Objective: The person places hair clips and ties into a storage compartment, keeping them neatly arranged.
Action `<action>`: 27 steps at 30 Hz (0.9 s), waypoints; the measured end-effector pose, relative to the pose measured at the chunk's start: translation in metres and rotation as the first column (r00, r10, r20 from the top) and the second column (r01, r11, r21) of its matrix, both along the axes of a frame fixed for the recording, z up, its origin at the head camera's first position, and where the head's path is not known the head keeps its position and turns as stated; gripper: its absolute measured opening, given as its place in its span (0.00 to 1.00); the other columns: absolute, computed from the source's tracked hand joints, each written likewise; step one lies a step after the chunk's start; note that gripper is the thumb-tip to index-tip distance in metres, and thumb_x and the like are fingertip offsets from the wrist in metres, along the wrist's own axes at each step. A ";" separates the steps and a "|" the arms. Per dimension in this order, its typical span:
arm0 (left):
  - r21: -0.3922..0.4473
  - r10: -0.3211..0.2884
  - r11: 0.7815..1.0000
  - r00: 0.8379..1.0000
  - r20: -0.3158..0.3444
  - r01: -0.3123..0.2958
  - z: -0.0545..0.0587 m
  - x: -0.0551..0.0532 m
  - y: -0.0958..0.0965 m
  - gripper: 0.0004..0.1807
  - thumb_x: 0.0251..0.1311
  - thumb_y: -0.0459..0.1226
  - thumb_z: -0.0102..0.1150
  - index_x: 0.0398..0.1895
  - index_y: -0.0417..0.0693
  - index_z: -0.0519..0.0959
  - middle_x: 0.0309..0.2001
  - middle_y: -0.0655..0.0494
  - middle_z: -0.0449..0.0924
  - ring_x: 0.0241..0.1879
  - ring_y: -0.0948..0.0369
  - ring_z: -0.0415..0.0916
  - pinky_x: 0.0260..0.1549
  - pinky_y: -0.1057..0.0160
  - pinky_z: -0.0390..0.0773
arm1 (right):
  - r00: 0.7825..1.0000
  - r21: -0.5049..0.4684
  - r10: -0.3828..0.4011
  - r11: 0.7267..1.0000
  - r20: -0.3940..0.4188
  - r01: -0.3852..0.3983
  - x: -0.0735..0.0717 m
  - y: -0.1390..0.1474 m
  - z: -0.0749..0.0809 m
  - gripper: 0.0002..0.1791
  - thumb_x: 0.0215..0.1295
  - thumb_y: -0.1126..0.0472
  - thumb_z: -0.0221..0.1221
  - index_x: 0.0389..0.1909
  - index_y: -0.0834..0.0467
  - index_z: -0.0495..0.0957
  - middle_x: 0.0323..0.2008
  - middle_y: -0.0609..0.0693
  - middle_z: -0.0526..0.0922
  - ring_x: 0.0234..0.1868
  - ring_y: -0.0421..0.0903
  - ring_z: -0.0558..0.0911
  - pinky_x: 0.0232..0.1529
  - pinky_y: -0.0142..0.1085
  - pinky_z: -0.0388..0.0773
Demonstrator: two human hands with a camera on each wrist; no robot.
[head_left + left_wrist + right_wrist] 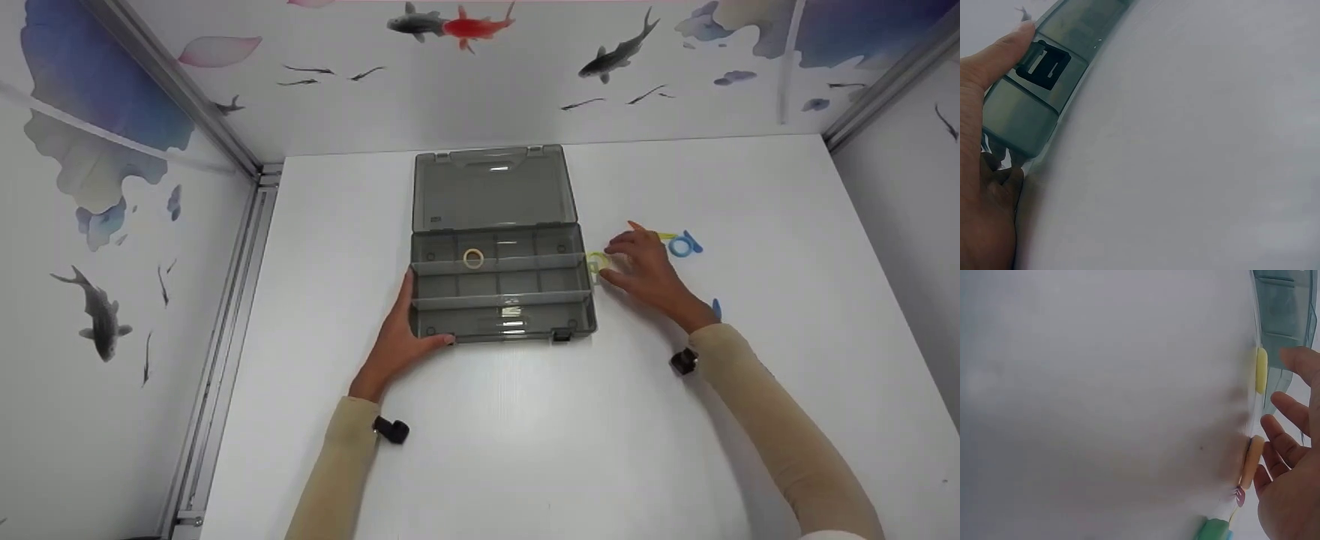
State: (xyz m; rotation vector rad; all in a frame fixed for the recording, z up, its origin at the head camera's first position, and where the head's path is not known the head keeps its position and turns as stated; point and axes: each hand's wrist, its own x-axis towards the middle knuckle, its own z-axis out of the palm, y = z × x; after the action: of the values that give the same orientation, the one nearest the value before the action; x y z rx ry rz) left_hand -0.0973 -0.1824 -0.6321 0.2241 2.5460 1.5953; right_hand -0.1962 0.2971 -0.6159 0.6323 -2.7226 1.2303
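The left hand [401,345] grips the near-left corner of an open, translucent grey plastic box [461,321] — a pale orange ring [466,259] lies in its back row. Beside the box's right wall, the right hand [649,277] parts its fingers near a yellow ring [599,255].

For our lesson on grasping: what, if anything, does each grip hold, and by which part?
The left grip holds the divided storage box by its front-left corner; the right grip holds nothing.

wht tbl [480,465] | bk wall [465,112] w/ red fish [472,29], pink petal [221,51] | metal rail [229,330] L
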 end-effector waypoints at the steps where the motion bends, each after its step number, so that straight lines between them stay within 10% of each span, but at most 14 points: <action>1: 0.000 0.000 1.000 1.000 0.001 0.000 0.000 0.000 0.000 0.77 0.55 0.55 0.87 0.93 0.62 0.36 0.91 0.52 0.38 0.89 0.46 0.40 0.84 0.38 0.50 | 1.000 0.003 -0.006 1.000 0.006 0.006 0.000 0.000 0.000 0.18 0.64 0.68 0.78 0.52 0.69 0.87 0.58 0.66 0.82 0.79 0.71 0.62 0.79 0.70 0.54; 27: -0.004 -0.011 1.000 1.000 0.002 0.011 0.000 0.000 -0.002 0.76 0.57 0.53 0.86 0.93 0.57 0.35 0.91 0.50 0.38 0.89 0.46 0.41 0.84 0.39 0.50 | 0.993 0.117 0.036 0.993 -0.110 -0.023 -0.005 -0.004 -0.009 0.23 0.62 0.67 0.77 0.56 0.69 0.85 0.61 0.68 0.80 0.76 0.70 0.67 0.82 0.64 0.51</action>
State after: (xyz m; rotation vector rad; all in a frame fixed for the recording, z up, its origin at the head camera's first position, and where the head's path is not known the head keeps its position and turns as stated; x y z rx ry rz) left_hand -0.0977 -0.1841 -0.6321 0.2361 2.5417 1.5860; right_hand -0.2010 0.2928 -0.6248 0.7321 -2.7152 1.0161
